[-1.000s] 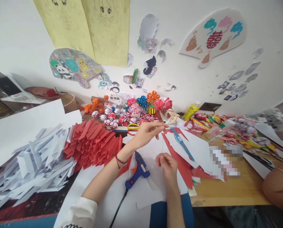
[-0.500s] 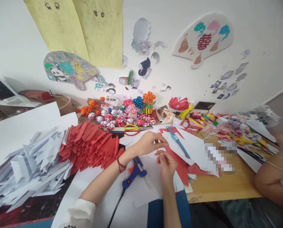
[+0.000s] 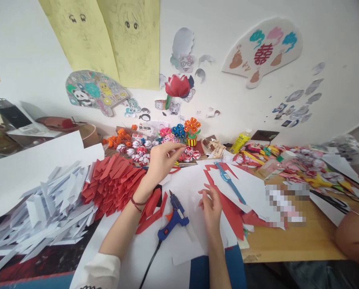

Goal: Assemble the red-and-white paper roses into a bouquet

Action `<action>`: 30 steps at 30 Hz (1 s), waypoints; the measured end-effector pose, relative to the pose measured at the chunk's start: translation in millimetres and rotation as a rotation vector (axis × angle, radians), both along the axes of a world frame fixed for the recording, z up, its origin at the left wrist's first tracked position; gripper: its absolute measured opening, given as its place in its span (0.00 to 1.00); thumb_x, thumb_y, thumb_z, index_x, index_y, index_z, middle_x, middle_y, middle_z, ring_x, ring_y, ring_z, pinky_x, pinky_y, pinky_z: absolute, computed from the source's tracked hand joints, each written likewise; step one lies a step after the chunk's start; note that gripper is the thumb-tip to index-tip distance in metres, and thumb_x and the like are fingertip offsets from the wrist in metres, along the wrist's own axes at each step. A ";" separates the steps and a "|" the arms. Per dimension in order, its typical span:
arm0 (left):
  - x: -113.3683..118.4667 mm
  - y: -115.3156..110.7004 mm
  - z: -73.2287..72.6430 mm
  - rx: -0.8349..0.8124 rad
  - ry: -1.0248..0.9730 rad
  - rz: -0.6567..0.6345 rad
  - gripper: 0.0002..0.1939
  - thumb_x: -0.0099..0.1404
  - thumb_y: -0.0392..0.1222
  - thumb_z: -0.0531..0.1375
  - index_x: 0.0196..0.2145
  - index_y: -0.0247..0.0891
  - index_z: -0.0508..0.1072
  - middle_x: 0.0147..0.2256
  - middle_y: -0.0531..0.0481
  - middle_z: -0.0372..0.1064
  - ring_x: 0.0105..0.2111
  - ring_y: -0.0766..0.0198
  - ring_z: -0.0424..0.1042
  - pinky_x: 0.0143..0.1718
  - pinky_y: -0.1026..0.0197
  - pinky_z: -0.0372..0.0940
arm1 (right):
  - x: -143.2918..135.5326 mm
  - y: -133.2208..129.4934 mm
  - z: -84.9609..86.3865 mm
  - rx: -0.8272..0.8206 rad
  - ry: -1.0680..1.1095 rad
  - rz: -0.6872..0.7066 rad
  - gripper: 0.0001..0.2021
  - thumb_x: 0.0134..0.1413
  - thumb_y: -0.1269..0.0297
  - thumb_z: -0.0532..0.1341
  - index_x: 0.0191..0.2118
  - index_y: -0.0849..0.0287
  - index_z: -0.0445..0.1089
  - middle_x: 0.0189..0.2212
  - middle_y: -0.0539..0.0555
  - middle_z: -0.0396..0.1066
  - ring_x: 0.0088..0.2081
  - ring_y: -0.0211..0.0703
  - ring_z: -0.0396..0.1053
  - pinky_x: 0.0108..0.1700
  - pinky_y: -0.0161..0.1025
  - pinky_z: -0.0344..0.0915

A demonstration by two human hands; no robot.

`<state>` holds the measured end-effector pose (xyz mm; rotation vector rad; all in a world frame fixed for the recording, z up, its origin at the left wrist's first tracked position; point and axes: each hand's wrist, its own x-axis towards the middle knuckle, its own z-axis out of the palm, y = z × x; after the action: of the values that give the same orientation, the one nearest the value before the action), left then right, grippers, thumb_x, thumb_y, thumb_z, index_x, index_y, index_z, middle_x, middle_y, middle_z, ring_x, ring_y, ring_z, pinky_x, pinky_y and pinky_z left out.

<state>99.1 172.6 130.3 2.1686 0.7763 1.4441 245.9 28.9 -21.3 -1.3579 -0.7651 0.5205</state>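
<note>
My left hand (image 3: 165,160), with a dark red cord at the wrist, is raised over the back of the table, thumb and fingertips pinched together. Above it a red paper flower (image 3: 177,86) stands up in front of the wall; its thin stem can hardly be made out but leads down towards the pinch. My right hand (image 3: 210,202) hovers over white sheets, fingers loosely curled and apart, with nothing in them. Between my forearms lies a blue glue gun (image 3: 174,216) on white paper. Left of it are folded red paper strips (image 3: 111,184).
Folded white strips (image 3: 47,212) are heaped at the left. Red-and-white paper balls (image 3: 141,151) and a small potted orange flower (image 3: 192,130) line the back. A blue watch (image 3: 230,182) lies on paper. At the right edge rests another person's arm (image 3: 355,228).
My left hand has moved up and left, away from my right hand, and the red flower has risen leftwards with it. My right hand has stayed low, its fingers loosened.
</note>
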 end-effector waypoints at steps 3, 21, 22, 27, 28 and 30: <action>-7.1 1.2 2.3 0.047 -0.009 0.115 0.09 0.65 0.46 0.62 0.37 0.41 0.81 0.30 0.50 0.77 0.21 0.68 0.64 0.28 0.64 0.59 | 0.2 0.0 -0.4 -0.030 -0.012 0.014 0.18 0.60 0.53 0.58 0.51 0.56 0.66 0.37 0.53 0.70 0.22 0.32 0.61 0.26 0.35 0.61; 2.8 4.3 -8.1 -0.067 -0.112 0.067 0.09 0.64 0.44 0.62 0.37 0.40 0.81 0.31 0.50 0.77 0.26 0.67 0.69 0.30 0.65 0.62 | 4.1 1.2 -12.0 -0.148 -0.123 0.090 0.19 0.60 0.50 0.57 0.49 0.58 0.67 0.33 0.53 0.72 0.22 0.35 0.63 0.26 0.34 0.61; 4.6 3.8 -8.7 -0.122 -0.137 0.012 0.10 0.64 0.45 0.62 0.37 0.39 0.81 0.31 0.49 0.77 0.26 0.66 0.69 0.29 0.65 0.62 | 4.3 1.1 -12.3 -0.150 -0.130 0.090 0.19 0.60 0.50 0.56 0.49 0.58 0.68 0.32 0.53 0.72 0.22 0.35 0.63 0.26 0.34 0.61; 15.6 -2.3 -10.4 -0.510 -0.279 -0.382 0.14 0.61 0.50 0.64 0.36 0.36 0.81 0.25 0.50 0.72 0.22 0.68 0.64 0.23 0.65 0.58 | 5.2 1.3 -14.5 -0.164 -0.147 0.092 0.18 0.61 0.50 0.56 0.49 0.58 0.68 0.33 0.53 0.72 0.22 0.35 0.63 0.27 0.34 0.61; 17.4 -3.5 -10.8 -0.560 -0.291 -0.441 0.15 0.61 0.51 0.64 0.36 0.36 0.80 0.24 0.51 0.71 0.21 0.69 0.63 0.23 0.65 0.57 | 5.0 1.4 -14.7 -0.166 -0.143 0.093 0.18 0.60 0.50 0.56 0.49 0.58 0.68 0.33 0.53 0.72 0.22 0.35 0.63 0.27 0.35 0.61; 20.2 -5.5 -12.1 -0.633 -0.289 -0.534 0.16 0.61 0.52 0.64 0.37 0.35 0.80 0.26 0.51 0.70 0.22 0.70 0.61 0.22 0.66 0.55 | 4.0 1.7 -14.7 -0.168 -0.132 0.095 0.18 0.60 0.50 0.57 0.48 0.58 0.68 0.32 0.53 0.72 0.22 0.35 0.63 0.27 0.35 0.61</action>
<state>119.3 167.1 118.1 1.4850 0.4195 1.0176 249.9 30.6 -36.0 -1.5283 -0.9137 0.5848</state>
